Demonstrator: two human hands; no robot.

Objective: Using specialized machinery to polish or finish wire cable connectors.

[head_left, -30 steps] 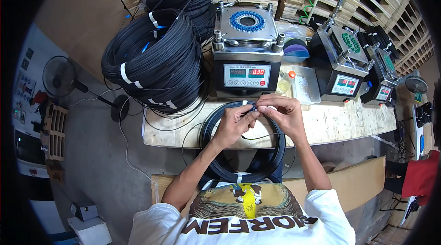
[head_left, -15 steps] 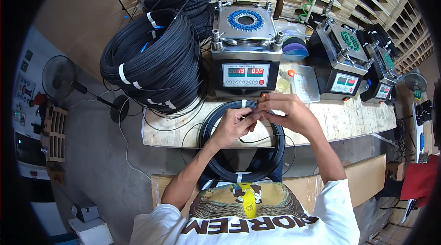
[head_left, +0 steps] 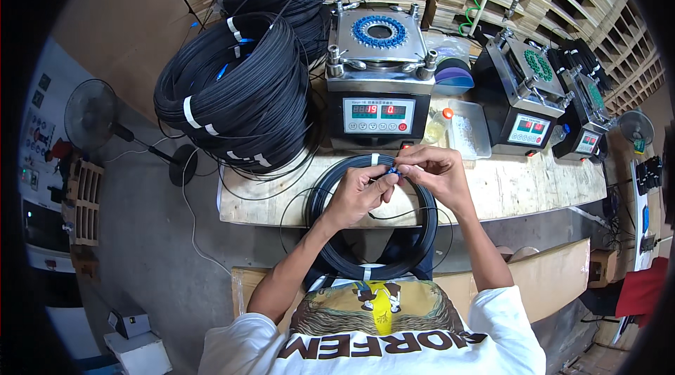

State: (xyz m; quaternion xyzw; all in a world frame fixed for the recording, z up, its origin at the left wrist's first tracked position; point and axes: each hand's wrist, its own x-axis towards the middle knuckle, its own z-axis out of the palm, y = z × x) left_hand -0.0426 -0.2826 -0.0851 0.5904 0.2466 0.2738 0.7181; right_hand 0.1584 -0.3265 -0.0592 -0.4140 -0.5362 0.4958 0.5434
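Above a black cable coil my two hands meet. My left hand is closed in a pinch around a small blue fibre-optic connector. My right hand pinches at the far end of that connector with thumb and fingertips; whether it grips the connector or a tiny part on it is hidden. A loose black cable end runs below my hands across the coil's opening. The coil, bound with white ties, lies partly on the wooden table and overhangs its front edge towards my lap.
Behind the coil stands a polishing machine with blue connectors in a ring on top. A tall stack of cable coils is at the left. To the right are a clear tray, an orange-capped bottle and another polishing machine. A fan stands left.
My right hand has tilted and drawn slightly down, its fingertips now at the connector. The blue connector between my hands has come into sight. My left hand stays nearly in place.
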